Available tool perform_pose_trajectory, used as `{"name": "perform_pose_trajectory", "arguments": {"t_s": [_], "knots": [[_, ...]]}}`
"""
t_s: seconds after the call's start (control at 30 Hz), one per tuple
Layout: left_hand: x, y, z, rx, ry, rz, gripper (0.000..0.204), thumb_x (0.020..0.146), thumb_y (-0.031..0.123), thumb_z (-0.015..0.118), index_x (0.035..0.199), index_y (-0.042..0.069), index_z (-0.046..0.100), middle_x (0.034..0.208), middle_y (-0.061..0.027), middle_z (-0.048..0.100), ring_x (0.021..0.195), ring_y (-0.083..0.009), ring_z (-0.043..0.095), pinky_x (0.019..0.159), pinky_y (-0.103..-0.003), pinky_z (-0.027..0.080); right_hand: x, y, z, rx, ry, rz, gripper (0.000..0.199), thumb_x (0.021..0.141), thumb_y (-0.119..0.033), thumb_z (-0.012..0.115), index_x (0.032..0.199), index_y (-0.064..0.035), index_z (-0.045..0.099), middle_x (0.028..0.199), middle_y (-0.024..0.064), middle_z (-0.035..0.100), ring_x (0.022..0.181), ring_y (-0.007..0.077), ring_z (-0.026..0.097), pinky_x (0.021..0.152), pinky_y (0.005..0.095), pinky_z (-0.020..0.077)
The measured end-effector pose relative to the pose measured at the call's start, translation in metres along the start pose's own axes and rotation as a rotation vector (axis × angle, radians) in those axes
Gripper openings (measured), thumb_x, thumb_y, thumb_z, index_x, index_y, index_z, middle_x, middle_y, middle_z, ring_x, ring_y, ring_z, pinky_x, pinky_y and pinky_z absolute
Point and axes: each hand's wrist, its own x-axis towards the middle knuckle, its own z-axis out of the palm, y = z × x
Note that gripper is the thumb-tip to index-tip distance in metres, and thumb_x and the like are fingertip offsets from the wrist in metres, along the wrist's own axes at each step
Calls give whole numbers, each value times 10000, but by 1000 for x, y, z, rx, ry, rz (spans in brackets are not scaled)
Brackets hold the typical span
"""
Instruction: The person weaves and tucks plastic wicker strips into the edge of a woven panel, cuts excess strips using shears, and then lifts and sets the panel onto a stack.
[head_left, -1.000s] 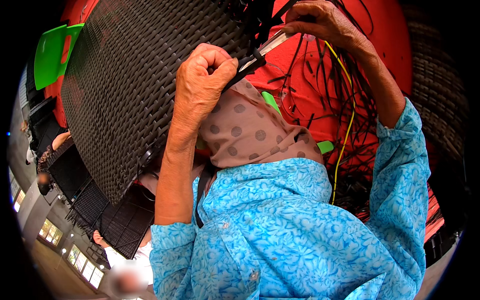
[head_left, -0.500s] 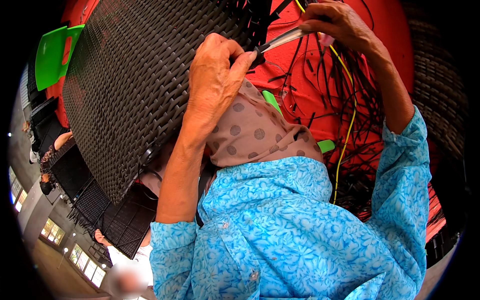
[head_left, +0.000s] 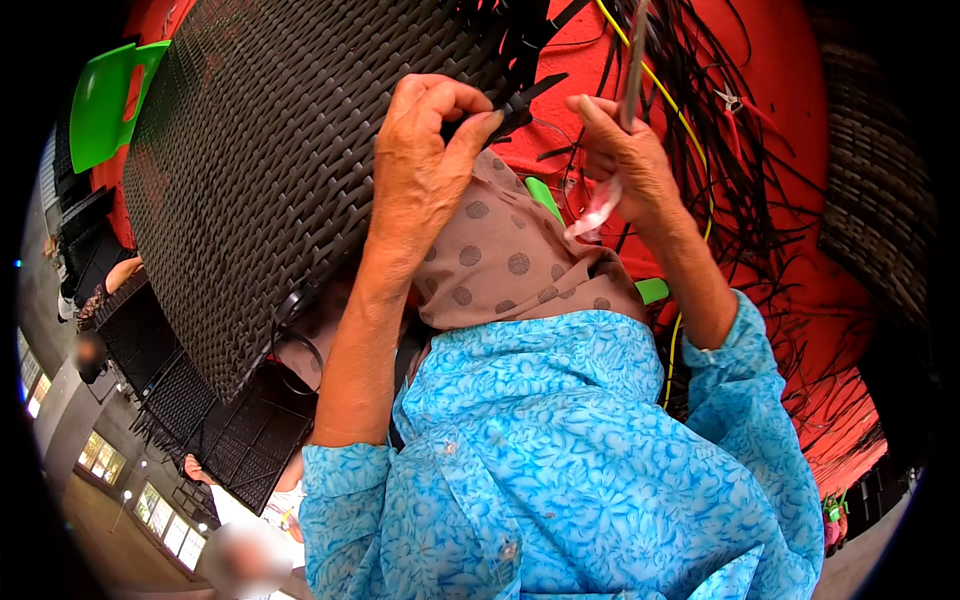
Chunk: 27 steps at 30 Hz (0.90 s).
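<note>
Both hands are busy: the left hand [head_left: 425, 150] has thumb and forefinger pinched on a dark strip at the panel's border, while the right hand [head_left: 630, 165] is closed around a metal blade, its fingertips towards the left hand. Behind them spreads a red sheet [head_left: 815, 290]. The woven panel [head_left: 280, 160] fills the person's left side, its rough edge, with ends poking out, right by the left hand; the right hand is clear of it. Over on the right, a tangle of loose strips [head_left: 680, 70] lies on the sheet, with a yellow cord [head_left: 696, 140] through it. The blade [head_left: 634, 75] stands nearly upright out of the fist, leaning slightly right at the top, and a pale pink wrap [head_left: 600, 208] shows below. Smallest is the strip [head_left: 537, 92], its free end slanting up and right out of the pinch. So strip and blade cross in direction and don't touch; the blade is to the right of the strip's tip, with the right hand's fingertips just beside that tip.
</note>
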Motion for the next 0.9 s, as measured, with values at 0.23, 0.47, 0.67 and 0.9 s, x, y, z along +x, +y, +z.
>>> {"name": "perform_pose_trajectory", "arguments": {"t_s": [0.23,0.47,0.67,0.9], "knots": [[-11,-4,-5,-90,95,18,205,739,79,703,909,36,598,957,-93,556,834,-225,555,727,-311,463,2,-2,43,136,39,-107,257,820,-244,706,930,-33,609,662,-62,512,432,-14,288,374,177,197],[-59,-18,-40,575,152,150,521,738,222,721,1199,58,542,1261,-125,494,1177,-326,451,993,-462,319,8,-6,48,-12,48,-203,203,817,-240,706,809,-74,589,643,-38,540,479,12,349,426,175,255],[-72,-32,-44,685,47,96,658,732,232,734,1300,34,467,1336,-160,453,1252,-336,407,1040,-449,304,15,-7,43,71,34,-296,186,805,-189,715,774,-103,553,613,-43,487,480,44,398,432,192,301],[-72,-35,-51,556,42,79,705,675,205,764,1300,68,467,1337,-149,447,1245,-348,407,1036,-477,316,42,-121,-69,62,79,-368,177,826,-108,676,768,-145,513,599,-69,470,492,40,449,453,209,385]]}}
